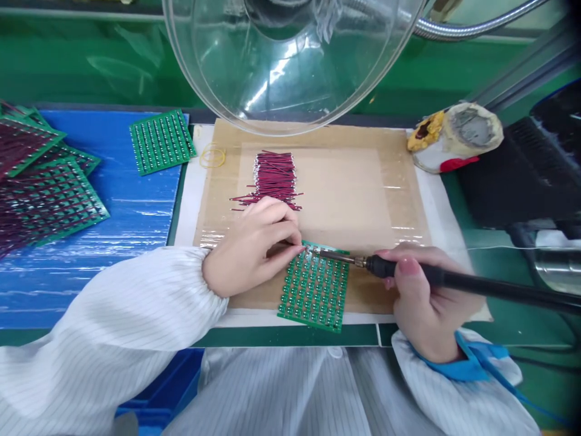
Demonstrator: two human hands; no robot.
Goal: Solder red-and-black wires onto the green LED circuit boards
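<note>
My right hand (429, 297) is closed around the black handle of a soldering iron (399, 269). The iron points left, its metal tip over the top row of a green circuit board (313, 290). Several rows of small pads cover this board, which lies slightly turned on the cardboard. At the board's upper left corner, my left hand (258, 242) pinches thumb and finger together close to the iron's tip. A thin wire seems to be between them, mostly hidden by the fingers. Just beyond that hand lies a bundle of short dark red wires (275, 175) with bare ends.
A clear round shield (290, 115) hangs above the back of the cardboard (363, 181). On the blue mat (136, 242) lie another green board (161, 142) and stacked boards with red wires (59, 200). A yellow rubber band (212, 157), a taped cup (472, 136) and a black box (494, 175) surround the work area.
</note>
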